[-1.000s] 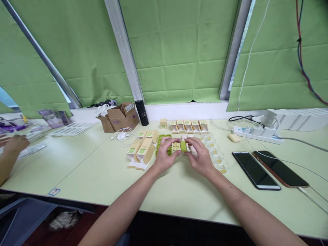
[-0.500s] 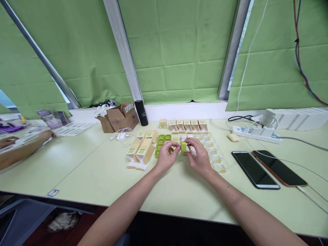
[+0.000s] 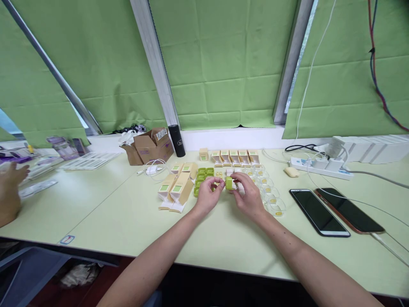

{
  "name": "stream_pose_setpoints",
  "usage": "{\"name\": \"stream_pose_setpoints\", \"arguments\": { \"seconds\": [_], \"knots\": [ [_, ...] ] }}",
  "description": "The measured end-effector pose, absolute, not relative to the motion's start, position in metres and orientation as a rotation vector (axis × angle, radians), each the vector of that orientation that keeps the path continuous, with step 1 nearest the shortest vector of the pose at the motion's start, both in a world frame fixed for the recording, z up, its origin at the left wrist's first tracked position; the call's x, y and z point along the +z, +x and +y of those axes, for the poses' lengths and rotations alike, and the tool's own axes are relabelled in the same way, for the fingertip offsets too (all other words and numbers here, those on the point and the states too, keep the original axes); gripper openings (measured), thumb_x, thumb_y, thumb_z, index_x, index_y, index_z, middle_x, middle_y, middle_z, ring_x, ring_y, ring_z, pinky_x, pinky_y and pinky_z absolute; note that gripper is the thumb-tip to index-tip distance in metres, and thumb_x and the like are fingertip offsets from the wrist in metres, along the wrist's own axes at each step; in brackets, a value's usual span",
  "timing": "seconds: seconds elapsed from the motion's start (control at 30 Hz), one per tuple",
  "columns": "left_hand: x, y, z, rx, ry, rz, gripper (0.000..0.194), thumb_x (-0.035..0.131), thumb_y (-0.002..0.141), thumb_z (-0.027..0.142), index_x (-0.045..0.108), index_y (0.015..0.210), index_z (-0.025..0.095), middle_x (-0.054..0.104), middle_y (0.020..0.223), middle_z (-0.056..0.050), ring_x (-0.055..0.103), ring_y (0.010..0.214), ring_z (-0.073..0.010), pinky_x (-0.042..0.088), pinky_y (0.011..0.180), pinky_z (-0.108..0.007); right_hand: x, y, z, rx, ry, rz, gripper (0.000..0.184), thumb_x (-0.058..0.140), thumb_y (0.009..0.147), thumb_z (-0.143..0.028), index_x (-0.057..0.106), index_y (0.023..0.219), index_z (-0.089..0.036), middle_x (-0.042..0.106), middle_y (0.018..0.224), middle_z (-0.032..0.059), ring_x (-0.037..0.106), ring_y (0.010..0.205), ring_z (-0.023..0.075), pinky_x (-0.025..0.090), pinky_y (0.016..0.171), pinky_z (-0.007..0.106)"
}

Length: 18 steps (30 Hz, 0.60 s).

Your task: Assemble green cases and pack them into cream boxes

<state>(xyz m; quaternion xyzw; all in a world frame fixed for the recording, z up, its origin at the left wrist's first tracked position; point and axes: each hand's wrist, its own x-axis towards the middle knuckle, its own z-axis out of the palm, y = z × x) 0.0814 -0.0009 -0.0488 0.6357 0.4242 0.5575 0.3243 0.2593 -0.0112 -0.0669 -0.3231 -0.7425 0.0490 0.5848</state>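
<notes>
In front of me my right hand (image 3: 248, 197) pinches a small lime-green and white case (image 3: 229, 183) between thumb and fingers. Just left of it is my left hand (image 3: 209, 194), its thumb and fingertips pressed together close to the case; whatever they hold is too small to make out. Behind my left hand lie several green square shells (image 3: 201, 175) in rows, partly covered by it. Small yellow pieces (image 3: 219, 174) sit between the shells and the case. Clear plastic covers with yellow spots (image 3: 276, 207) stand in a column right of my right hand, which hides some white pieces.
Kraft boxes (image 3: 181, 188) stand at left; more boxes (image 3: 234, 157) line the back. Further out are a cardboard carton (image 3: 153, 147), black bottle (image 3: 177, 140), power strip (image 3: 319, 167) and two phones (image 3: 319, 212) (image 3: 349, 210) with cables. A co-worker's hand (image 3: 9, 192) is far left.
My two hands and the green case stay nearly in place. The co-worker's arm at far left has drawn back toward the edge of view, uncovering a flat pale packet.
</notes>
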Motion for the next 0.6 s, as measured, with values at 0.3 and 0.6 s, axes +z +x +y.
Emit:
{"name": "stream_pose_setpoints", "arguments": {
  "seconds": [0.3, 0.6],
  "knots": [
    [-0.0493, 0.0791, -0.0006, 1.446, 1.649, 1.126, 0.017, 0.077, 0.085, 0.034, 0.076, 0.086, 0.016, 0.073, 0.088, -0.007, 0.066, 0.085, -0.0188, 0.051, 0.078, -0.029, -0.0647, 0.2587, -0.0125, 0.136, -0.764, -1.723, 0.041, 0.059, 0.092, -0.013, 0.060, 0.131, -0.026, 0.067, 0.126, 0.0130, 0.067, 0.117, 0.0303, 0.063, 0.094, 0.050],
    [-0.0494, 0.0777, 0.0003, 1.446, 1.644, 1.117, 0.020, 0.078, 0.085, 0.036, 0.076, 0.087, 0.016, 0.073, 0.089, -0.007, 0.067, 0.086, -0.0190, 0.051, 0.077, -0.028, -0.0632, 0.2582, -0.0127, 0.161, -0.760, -1.702, 0.039, 0.060, 0.092, -0.014, 0.061, 0.129, -0.026, 0.068, 0.125, 0.0122, 0.070, 0.109, 0.0280, 0.064, 0.091, 0.047]
  ]
}}
